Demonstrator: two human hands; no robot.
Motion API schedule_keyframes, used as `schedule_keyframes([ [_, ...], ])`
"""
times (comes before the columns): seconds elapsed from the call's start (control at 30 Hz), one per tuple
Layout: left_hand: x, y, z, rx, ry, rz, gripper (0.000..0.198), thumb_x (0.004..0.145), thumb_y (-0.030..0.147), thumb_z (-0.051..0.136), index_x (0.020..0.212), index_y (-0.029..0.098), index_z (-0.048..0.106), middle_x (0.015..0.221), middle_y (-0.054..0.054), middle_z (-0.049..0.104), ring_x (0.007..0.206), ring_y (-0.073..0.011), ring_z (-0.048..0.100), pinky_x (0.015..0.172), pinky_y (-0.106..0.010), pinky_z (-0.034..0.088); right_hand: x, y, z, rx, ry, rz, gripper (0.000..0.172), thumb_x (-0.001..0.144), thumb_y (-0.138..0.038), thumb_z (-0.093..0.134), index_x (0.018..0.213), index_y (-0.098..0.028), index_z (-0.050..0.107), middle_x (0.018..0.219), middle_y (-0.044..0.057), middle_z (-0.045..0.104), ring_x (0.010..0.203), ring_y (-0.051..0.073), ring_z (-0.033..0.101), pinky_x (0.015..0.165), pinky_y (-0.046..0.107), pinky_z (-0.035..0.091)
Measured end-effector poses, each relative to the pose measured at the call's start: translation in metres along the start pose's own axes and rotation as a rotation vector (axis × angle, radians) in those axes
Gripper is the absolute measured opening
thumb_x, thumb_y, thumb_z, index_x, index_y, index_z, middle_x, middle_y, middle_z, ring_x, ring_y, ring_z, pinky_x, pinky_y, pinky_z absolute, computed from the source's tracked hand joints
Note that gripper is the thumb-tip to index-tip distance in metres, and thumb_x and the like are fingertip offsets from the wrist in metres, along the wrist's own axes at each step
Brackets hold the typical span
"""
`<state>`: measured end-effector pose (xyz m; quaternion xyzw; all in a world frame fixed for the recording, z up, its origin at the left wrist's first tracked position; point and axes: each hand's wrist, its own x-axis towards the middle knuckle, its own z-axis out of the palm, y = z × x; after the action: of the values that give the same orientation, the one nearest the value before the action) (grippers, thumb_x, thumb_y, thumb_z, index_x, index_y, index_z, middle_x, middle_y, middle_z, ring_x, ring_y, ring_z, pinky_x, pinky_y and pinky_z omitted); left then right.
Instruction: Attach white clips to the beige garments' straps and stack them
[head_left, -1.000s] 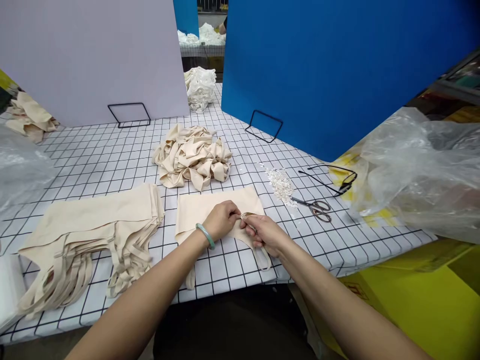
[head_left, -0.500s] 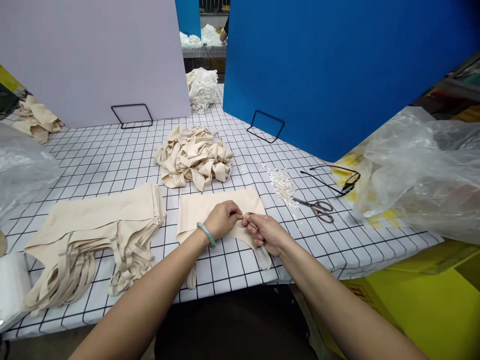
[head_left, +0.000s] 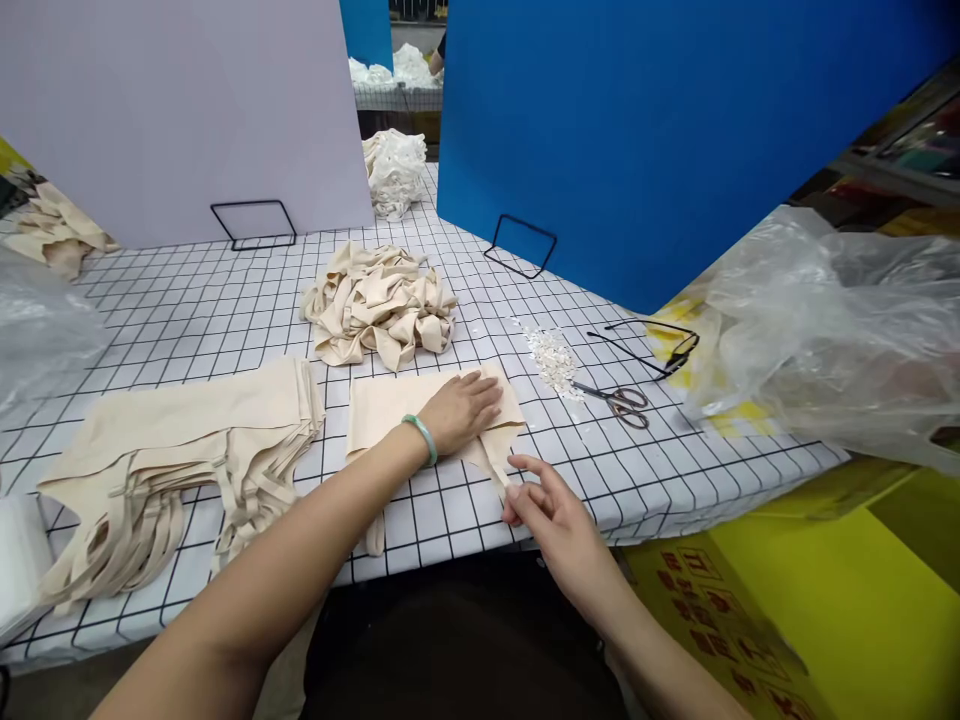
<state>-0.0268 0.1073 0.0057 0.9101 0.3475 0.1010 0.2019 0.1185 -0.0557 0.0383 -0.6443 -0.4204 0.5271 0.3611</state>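
A beige garment (head_left: 386, 408) lies flat on the checked table (head_left: 187, 320) in front of me. My left hand (head_left: 465, 410), with a green bangle on the wrist, lies flat and open on its right part, pressing it down. My right hand (head_left: 551, 510) is at the table's front edge, thumb and fingers pinching the end of the garment's narrow strap (head_left: 496, 468), which is pulled straight toward me.
A neat stack of beige garments (head_left: 187, 440) lies to the left, a crumpled beige heap (head_left: 379, 305) behind. Scissors (head_left: 619, 400) and a pile of white scraps (head_left: 553, 358) lie to the right, beside a clear plastic bag (head_left: 825, 330). White (head_left: 180, 110) and blue (head_left: 637, 130) boards stand behind.
Both hands had been pinching the strap together at the garment's edge. Now my left hand has flattened on the fabric and my right has slid down the strap toward me.
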Motion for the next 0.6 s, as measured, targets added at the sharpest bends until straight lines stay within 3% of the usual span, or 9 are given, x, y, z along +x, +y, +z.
schedule_keyframes([
  [0.1,0.003,0.001,0.011,0.138,-0.104,-0.031,0.055,0.102,0.045,0.03,0.152,0.021,0.033,0.163,-0.004,0.023,0.151,-0.0283,0.015,0.122,-0.054,0.014,-0.022,0.022,0.001,-0.174,0.058,-0.064,0.045,0.091,-0.051,0.053,0.126,-0.023,0.056,0.084,0.004,0.068,0.09,0.022,0.067,0.079,0.033,0.051],
  [0.27,0.001,0.002,0.012,0.212,-0.143,-0.057,0.059,0.102,0.047,0.025,0.155,0.023,0.025,0.164,-0.003,0.016,0.152,-0.0263,0.012,0.123,-0.052,0.011,-0.047,0.043,-0.002,-0.385,0.124,-0.259,0.035,0.095,-0.042,0.049,0.124,-0.026,0.062,0.12,0.008,0.069,0.114,0.024,0.064,0.093,0.038,0.053],
  [0.33,0.001,0.003,0.013,0.212,-0.153,-0.058,0.059,0.102,0.048,0.025,0.155,0.023,0.026,0.164,-0.003,0.016,0.152,-0.0268,0.012,0.123,-0.052,0.011,-0.038,0.033,-0.009,-0.482,0.24,-0.38,0.031,0.096,-0.039,0.049,0.119,-0.026,0.066,0.127,0.009,0.066,0.12,0.026,0.06,0.099,0.043,0.051],
  [0.43,0.003,0.005,0.015,0.183,-0.127,-0.053,0.058,0.101,0.047,0.029,0.154,0.023,0.028,0.164,-0.005,0.018,0.152,-0.0272,0.012,0.123,-0.053,0.011,0.001,0.007,-0.021,-0.612,0.403,-0.557,0.037,0.1,-0.037,0.04,0.125,-0.024,0.064,0.138,0.01,0.059,0.131,0.026,0.051,0.109,0.049,0.042],
  [0.5,0.007,0.004,0.013,0.107,-0.115,-0.059,0.057,0.1,0.044,0.034,0.153,0.021,0.032,0.163,-0.006,0.02,0.152,-0.028,0.012,0.122,-0.054,0.009,0.035,-0.005,-0.025,-0.761,0.304,-0.588,0.049,0.102,-0.04,0.03,0.144,-0.022,0.049,0.152,0.009,0.046,0.144,0.025,0.035,0.118,0.051,0.029],
  [0.6,0.003,-0.002,-0.008,-0.155,-0.085,-0.114,0.049,0.101,0.039,0.035,0.144,0.02,0.045,0.158,-0.008,0.036,0.149,-0.0257,0.024,0.122,-0.049,0.017,0.073,-0.005,-0.024,-1.042,-0.057,-0.442,0.064,0.1,-0.05,0.03,0.155,-0.018,0.03,0.16,0.012,0.031,0.15,0.029,0.022,0.121,0.056,0.016],
])
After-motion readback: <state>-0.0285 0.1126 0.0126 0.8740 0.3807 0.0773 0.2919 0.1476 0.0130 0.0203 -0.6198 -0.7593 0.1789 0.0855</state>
